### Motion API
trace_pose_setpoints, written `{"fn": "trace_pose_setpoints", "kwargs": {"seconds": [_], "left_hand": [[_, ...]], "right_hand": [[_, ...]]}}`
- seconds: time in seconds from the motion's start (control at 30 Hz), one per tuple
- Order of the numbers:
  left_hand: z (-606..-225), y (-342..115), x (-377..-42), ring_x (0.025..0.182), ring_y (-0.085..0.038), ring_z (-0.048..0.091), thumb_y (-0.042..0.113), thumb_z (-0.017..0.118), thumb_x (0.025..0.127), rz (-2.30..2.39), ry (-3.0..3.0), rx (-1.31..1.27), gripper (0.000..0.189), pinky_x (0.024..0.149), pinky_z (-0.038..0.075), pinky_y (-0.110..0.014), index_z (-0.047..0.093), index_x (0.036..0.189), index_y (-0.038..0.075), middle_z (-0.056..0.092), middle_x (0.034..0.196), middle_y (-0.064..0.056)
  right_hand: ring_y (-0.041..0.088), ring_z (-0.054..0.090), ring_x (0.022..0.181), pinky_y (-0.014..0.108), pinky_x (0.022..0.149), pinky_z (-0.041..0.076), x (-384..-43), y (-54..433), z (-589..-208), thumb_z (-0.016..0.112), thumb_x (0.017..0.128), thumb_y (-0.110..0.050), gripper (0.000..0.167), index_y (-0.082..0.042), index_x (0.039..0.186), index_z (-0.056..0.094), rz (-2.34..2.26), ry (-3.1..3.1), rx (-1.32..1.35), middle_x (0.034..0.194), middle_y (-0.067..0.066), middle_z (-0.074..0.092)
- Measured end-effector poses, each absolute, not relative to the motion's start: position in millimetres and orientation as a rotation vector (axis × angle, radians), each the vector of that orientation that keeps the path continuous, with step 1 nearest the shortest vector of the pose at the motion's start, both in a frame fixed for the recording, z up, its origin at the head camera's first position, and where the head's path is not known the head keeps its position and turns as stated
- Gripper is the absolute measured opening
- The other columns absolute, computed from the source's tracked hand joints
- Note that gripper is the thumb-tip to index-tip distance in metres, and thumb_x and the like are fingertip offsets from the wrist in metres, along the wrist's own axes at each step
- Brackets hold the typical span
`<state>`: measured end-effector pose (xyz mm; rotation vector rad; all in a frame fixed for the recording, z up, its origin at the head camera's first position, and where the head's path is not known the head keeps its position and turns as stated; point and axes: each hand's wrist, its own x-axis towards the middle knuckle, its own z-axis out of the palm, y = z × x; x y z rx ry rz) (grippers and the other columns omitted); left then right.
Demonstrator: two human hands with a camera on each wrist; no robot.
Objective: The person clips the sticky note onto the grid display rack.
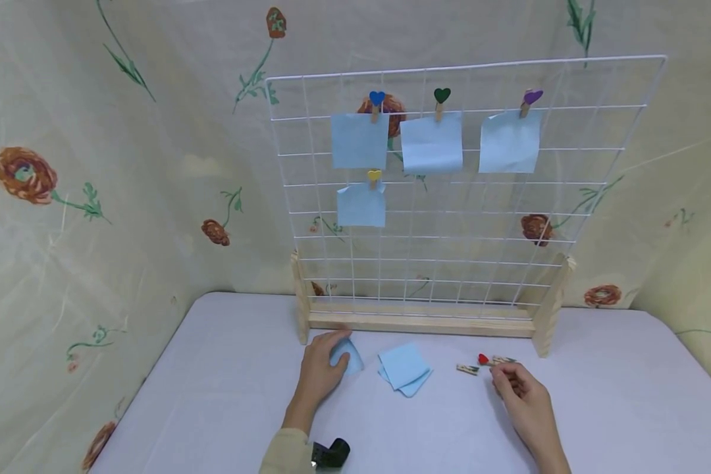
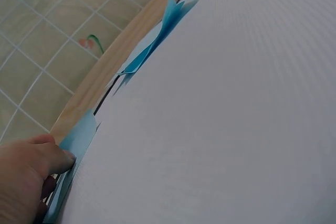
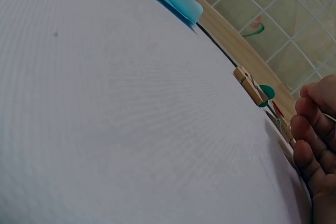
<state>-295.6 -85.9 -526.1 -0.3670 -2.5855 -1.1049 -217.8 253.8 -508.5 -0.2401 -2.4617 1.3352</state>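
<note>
In the head view my left hand [image 1: 322,368] holds a blue paper note [image 1: 351,359] between thumb and fingers, just in front of the stand's base. The left wrist view shows the thumb pressed against that same note [image 2: 79,135]. To its right lies a small stack of blue notes [image 1: 404,367], slightly fanned. My right hand [image 1: 524,405] has curled fingers, its thumb and index fingertips pinching the end of a clothespin with a red heart [image 1: 483,359]. Close by lie two more small wooden clothespins, one with a green heart [image 3: 266,94]; the fingers partly hide this group.
A white wire grid [image 1: 450,250] leans back on a wooden stand [image 1: 421,322] behind the hands. Four blue notes hang on it from heart clothespins, blue [image 1: 376,99], green [image 1: 442,96], purple [image 1: 532,97] and yellow [image 1: 374,176]. A black object [image 1: 332,454] is by the left sleeve.
</note>
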Motion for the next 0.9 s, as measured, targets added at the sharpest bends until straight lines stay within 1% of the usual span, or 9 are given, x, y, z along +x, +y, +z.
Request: {"fn": "trace_pose_setpoints", "kwargs": {"seconds": [0.27,0.53,0.8,0.9], "left_hand": [[-525.2,-84.8,-294.2,0.117,-0.027,0.055,0.012,0.069,0.082,-1.09,-2.59,-0.363,0.035,0.099,0.041,-0.049,0.065,0.116,0.019,0.064,0.123,-0.003],[-524.7,-84.2,-294.0,0.113,-0.026,0.056,0.013,0.07,0.082,-1.134,-2.592,-0.323,0.033,0.097,0.042,-0.047,0.065,0.114,0.02,0.064,0.121,-0.003],[-523.7,-83.9,-293.3,0.105,-0.025,0.056,0.011,0.07,0.082,-1.115,-2.558,-0.307,0.027,0.091,0.046,-0.044,0.069,0.108,0.016,0.064,0.112,-0.004],[-523.3,-83.3,-293.2,0.103,-0.024,0.056,0.01,0.07,0.082,-1.109,-2.55,-0.294,0.024,0.089,0.047,-0.042,0.07,0.105,0.017,0.063,0.11,-0.003]], "right_hand": [[0.0,0.055,0.067,0.015,0.059,0.046,-218.1,253.8,-509.1,0.055,0.096,-0.026,0.022,-0.007,0.1,0.064,1.338,-2.464,-0.236,0.084,0.006,0.066],[0.0,0.055,0.068,0.015,0.058,0.046,-218.4,255.1,-510.4,0.055,0.096,-0.026,0.021,-0.008,0.099,0.064,1.314,-2.471,-0.204,0.084,0.006,0.067],[-0.001,0.056,0.069,0.014,0.059,0.047,-219.5,255.8,-511.5,0.055,0.096,-0.028,0.022,-0.008,0.1,0.064,1.326,-2.479,-0.207,0.086,0.007,0.067],[-0.001,0.055,0.069,0.014,0.059,0.047,-219.3,255.9,-510.9,0.055,0.096,-0.027,0.022,-0.007,0.1,0.064,1.33,-2.477,-0.21,0.086,0.007,0.067]]}}
